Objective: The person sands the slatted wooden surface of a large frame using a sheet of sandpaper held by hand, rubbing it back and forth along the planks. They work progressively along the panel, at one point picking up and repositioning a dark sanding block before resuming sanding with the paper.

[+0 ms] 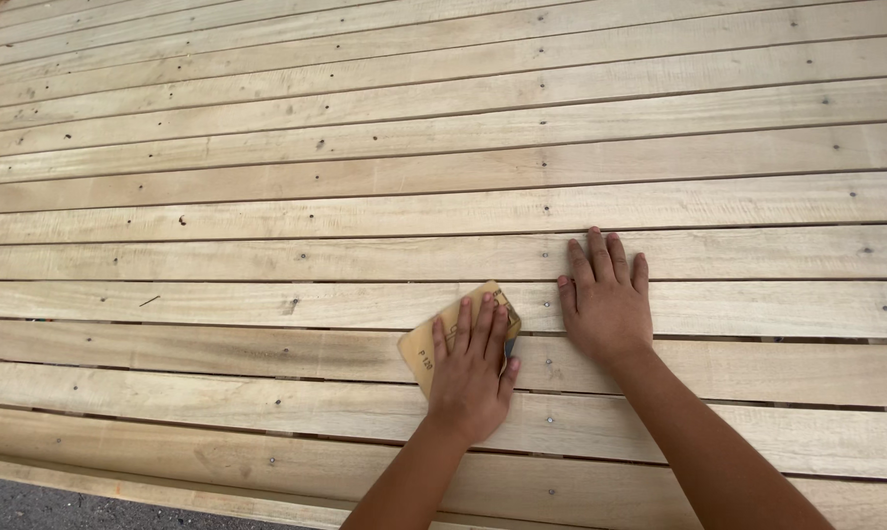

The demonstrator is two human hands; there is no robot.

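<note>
Pressing the sheet of sandpaper (pixel 455 334) flat under my left hand (pixel 471 378), fingers spread on it near the 6 o'clock part of the slatted wooden surface (pixel 267 211), I judge the sheet could snag on the nail heads (pixel 547 372) just at its 3 o'clock side, or catch in the gap between slats (pixel 217 327) and tear. My right hand (pixel 605 304) lies open and empty, palm down at 3 o'clock of the sheet, the two hands apart; only nails and gaps interrupt the boards.
</note>
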